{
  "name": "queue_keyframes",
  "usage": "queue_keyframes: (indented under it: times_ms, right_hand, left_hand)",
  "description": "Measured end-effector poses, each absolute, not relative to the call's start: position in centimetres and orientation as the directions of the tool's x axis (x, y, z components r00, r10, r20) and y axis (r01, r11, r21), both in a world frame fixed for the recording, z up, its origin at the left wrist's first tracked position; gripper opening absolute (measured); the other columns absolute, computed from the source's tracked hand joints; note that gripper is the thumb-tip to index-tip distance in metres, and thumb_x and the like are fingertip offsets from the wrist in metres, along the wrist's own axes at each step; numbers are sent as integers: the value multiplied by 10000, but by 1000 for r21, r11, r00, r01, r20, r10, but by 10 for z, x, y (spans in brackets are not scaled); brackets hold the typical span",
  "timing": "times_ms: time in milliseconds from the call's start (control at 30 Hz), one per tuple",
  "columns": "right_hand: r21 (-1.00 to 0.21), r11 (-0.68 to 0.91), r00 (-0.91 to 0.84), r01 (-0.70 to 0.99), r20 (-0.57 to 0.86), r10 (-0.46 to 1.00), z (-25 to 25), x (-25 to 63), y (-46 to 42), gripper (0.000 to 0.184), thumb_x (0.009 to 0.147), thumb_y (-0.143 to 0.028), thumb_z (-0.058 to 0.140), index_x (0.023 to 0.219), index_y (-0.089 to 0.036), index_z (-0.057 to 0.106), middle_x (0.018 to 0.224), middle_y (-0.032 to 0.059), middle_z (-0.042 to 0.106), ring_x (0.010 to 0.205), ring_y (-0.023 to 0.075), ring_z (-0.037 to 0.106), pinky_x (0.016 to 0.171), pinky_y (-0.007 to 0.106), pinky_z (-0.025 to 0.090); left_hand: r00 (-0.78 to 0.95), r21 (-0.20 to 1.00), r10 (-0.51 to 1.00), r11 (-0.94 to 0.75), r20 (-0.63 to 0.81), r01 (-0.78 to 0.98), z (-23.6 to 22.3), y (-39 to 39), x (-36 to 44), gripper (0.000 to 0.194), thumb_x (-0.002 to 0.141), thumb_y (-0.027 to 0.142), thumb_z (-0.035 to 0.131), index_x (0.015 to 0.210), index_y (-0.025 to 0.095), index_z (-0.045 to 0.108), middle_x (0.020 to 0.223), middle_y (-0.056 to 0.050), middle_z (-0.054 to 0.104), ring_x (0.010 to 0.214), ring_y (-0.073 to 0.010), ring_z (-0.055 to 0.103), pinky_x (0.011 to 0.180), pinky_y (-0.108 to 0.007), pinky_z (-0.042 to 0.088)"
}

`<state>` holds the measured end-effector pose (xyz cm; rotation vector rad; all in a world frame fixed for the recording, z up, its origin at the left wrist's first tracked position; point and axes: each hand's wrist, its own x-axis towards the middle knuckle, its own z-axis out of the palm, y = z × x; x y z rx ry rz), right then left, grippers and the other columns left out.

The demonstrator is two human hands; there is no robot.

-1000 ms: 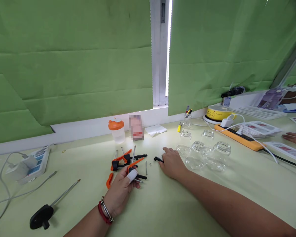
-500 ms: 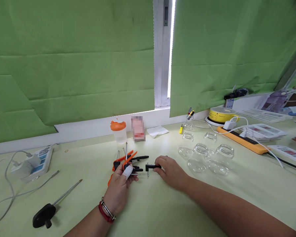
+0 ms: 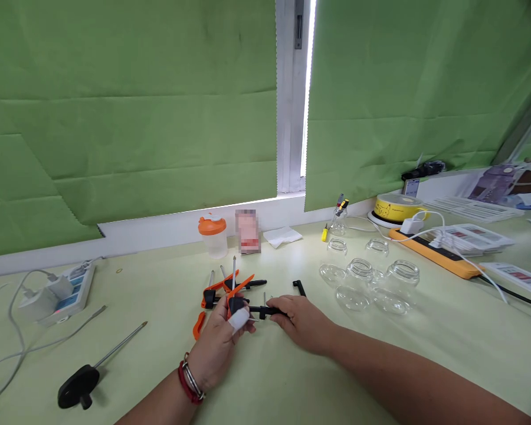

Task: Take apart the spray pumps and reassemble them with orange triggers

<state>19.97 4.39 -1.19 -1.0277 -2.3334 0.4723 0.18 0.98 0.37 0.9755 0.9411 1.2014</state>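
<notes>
My left hand (image 3: 223,336), with a white wrap on the thumb, is closed around a black-and-orange clamp-like tool (image 3: 235,304) with a metal rod pointing up. My right hand (image 3: 298,319) pinches a black bar-shaped piece (image 3: 265,311). Its near end meets the black shaft of the left-hand tool; whether they are joined I cannot tell. Behind my right hand lies another black hooked piece (image 3: 298,287). Similar orange-and-black tools (image 3: 210,297) lie just beyond my left hand, and a loose orange part (image 3: 199,325) is beside it. A thin metal pin (image 3: 265,298) shows near my right fingertips.
A black-handled screwdriver (image 3: 82,383) lies at the left, near a white power strip (image 3: 77,295). An orange-lidded cup (image 3: 213,236) stands at the back. Several glass jars (image 3: 358,283) are right of my right hand, before an orange power strip (image 3: 433,254) and paper sheets (image 3: 473,236).
My right hand picked up a black piece from the table and moved it left to the tool in my left hand. Another black piece now shows behind it. The co-worker's hand left view.
</notes>
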Motion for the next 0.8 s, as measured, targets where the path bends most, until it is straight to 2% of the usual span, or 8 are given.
queue_keyframes:
  times_ms: [133, 300, 800]
  right_hand:
    - [-503, 650, -598, 569, 289, 747, -15, 197, 41, 246, 880, -215, 433, 1075, -180, 578, 916, 61, 648, 858, 185, 581, 751, 294, 439]
    - [-524, 656, -619, 544, 277, 735, -12, 196, 38, 225, 871, -188, 423, 1034, -181, 579, 917, 56, 638, 866, 180, 568, 765, 287, 428]
    - [-527, 645, -598, 554, 287, 748, -15, 192, 31, 227, 861, -183, 417, 1030, -152, 566, 899, 74, 634, 812, 189, 554, 711, 292, 411]
  left_hand:
    - [117, 990, 991, 84, -71, -110, 4, 6, 2, 385, 688, 237, 692, 1035, 250, 523, 986, -1, 530, 792, -132, 533, 779, -291, 432]
    - [108, 999, 994, 32, -31, -12, 4, 6, 3, 354, 707, 242, 674, 1014, 249, 499, 947, 5, 539, 837, -134, 515, 784, -275, 431]
    - [92, 999, 996, 1, -5, 40, 1, 6, 3, 320, 720, 238, 620, 1007, 236, 478, 929, 10, 574, 716, -111, 530, 660, -253, 476]
